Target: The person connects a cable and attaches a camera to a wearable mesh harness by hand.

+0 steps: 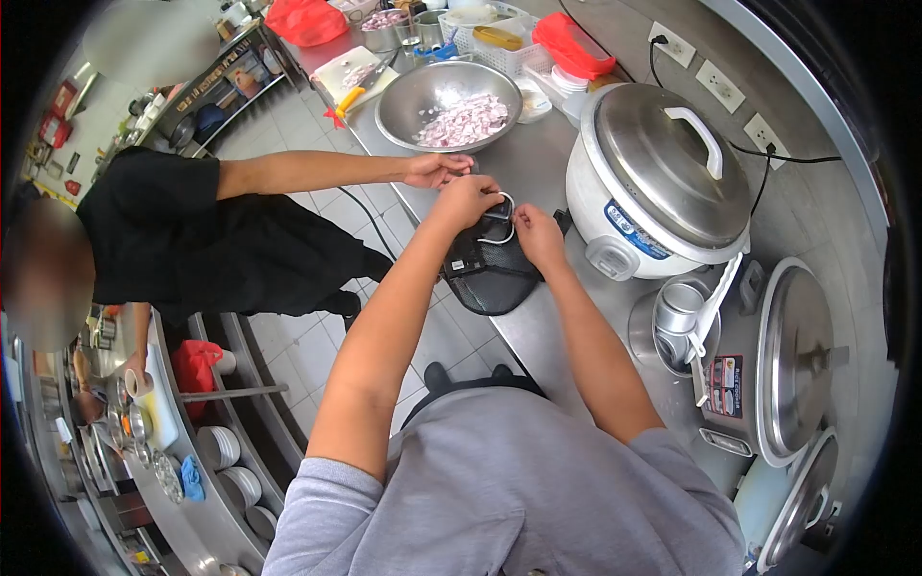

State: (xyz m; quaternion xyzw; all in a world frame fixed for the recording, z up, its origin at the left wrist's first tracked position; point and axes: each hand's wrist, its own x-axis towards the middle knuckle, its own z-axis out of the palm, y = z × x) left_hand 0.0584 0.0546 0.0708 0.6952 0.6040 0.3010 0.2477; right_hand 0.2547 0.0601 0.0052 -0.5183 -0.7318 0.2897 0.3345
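Observation:
My left hand point(468, 202) is closed around a small black device point(496, 223) on the steel counter's front edge. A white cable point(508, 204) loops beside the device. Pinched at that cable is my right hand point(540, 233), its fingertips partly hidden. Beneath both hands lies a black mesh pouch point(499, 278) with a rounded end. Just beyond my left hand, another person's hand point(439, 171) reaches in from the left, close to my fingers. Whether it touches anything is unclear.
A steel bowl point(394, 110) of chopped pinkish-white pieces stands behind my hands, near a yellow-handled knife point(351, 99) on a cutting board point(338, 69). To the right are a large rice cooker point(591, 182), a steel pot point(645, 326) with utensils, and another lidded cooker point(740, 384). The person in black stands left.

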